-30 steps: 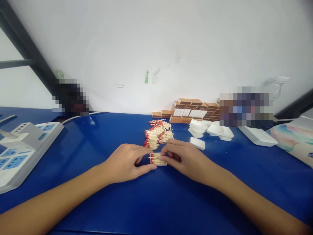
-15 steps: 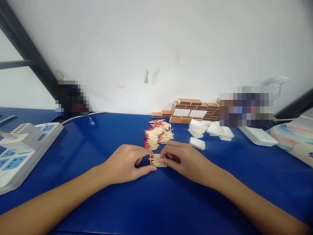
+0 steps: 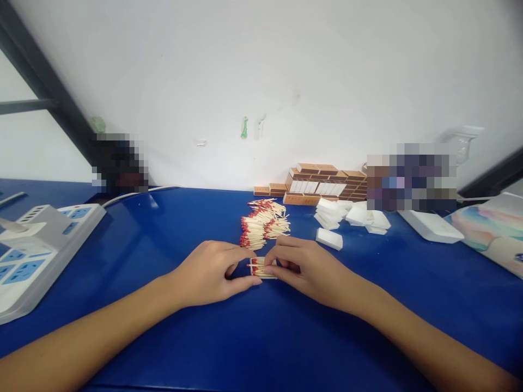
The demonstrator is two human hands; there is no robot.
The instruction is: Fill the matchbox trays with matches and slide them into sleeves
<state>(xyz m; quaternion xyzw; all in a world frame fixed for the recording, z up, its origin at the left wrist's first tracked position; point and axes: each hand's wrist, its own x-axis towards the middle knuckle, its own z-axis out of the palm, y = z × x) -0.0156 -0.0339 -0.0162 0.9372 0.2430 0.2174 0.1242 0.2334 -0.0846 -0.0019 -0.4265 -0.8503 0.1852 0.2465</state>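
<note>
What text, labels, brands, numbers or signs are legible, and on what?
No text can be read.
Brown matchboxes: faint print, too small to read.
Power strip: no lettering can be made out.
Patterned item at right: small dark mark at the edge, unreadable.
Match tray: no print visible.

- Left forearm (image 3: 110, 326) and right forearm (image 3: 412, 316): 2 slim, smooth shapes, bare to the edge of view, broadest there and tapering towards the wrists.
- Left grip (image 3: 212, 275): bare, with a slender thumb (image 3: 241, 285) and softly rounded knuckles.
- Right grip (image 3: 312, 267): bare too, its fingers (image 3: 281, 253) similarly slender; nail details are too small to tell.
</note>
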